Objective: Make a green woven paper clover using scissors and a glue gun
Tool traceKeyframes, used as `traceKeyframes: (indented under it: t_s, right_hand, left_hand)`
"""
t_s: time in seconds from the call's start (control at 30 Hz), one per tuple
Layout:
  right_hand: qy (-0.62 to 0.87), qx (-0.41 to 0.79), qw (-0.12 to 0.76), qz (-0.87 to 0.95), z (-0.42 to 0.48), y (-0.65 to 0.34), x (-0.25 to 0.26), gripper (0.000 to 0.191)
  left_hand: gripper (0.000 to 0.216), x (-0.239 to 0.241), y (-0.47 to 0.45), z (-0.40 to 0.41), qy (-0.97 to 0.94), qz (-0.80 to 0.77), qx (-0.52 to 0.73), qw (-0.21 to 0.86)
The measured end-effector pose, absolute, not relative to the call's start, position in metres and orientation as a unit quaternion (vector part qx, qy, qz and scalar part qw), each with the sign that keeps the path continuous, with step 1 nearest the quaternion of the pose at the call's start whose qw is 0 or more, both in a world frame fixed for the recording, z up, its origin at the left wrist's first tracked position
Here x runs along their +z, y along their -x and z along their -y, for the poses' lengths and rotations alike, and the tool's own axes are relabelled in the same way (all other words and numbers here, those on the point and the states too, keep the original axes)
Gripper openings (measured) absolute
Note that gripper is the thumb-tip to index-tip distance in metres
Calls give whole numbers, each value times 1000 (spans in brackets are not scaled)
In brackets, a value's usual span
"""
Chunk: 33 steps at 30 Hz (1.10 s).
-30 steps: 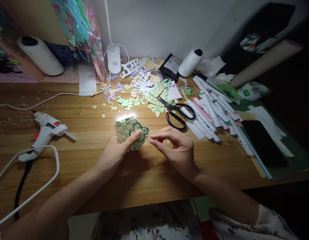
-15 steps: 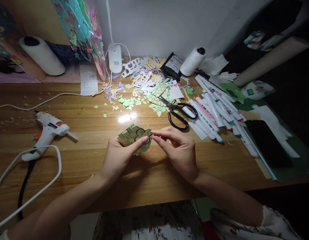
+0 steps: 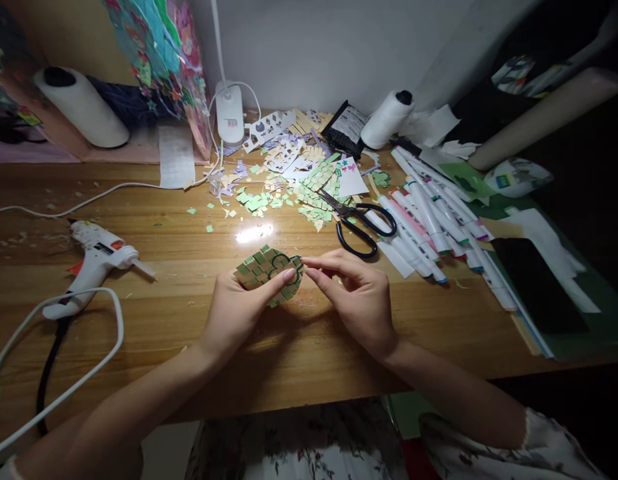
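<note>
Compared with one second ago, the woven piece [image 3: 259,267] is turned to a more slanted position, and the right hand [image 3: 363,293] has come up to its edge. At the left of the wooden surface [image 3: 163,267], a white glue gun [image 3: 93,265] lies on its side, near a loop of white cable [image 3: 120,317]. Next comes the left hand [image 3: 236,310]; its grip is clamped on the woven piece, thumb on top, and holds it over the front part of the surface. This piece shows green and beige checks with dark curved lines. Behind it, many small paper scraps [image 3: 261,202] are spread. At the piece's right end, the grip of the right hand has its tips almost together; I cannot tell if they pinch the edge. Black-handled scissors [image 3: 353,211] lie just behind this hand. Farther right are several markers [image 3: 425,217], then a dark phone-like device [image 3: 539,285].
</note>
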State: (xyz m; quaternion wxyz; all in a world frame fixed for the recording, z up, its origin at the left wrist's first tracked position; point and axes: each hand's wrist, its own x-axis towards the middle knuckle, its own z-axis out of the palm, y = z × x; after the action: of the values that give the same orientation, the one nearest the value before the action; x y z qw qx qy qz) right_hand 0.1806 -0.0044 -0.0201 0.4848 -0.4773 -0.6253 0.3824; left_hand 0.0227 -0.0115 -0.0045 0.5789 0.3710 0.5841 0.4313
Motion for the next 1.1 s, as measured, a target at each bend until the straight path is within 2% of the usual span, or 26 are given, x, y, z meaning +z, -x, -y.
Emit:
traceKeyframes:
  t_s: [1.1]
  right_hand:
    - [468,437,485,596,2,-181,-20,12]
  left_hand:
    - [10,-7,-25,11,-385,-566,460,565]
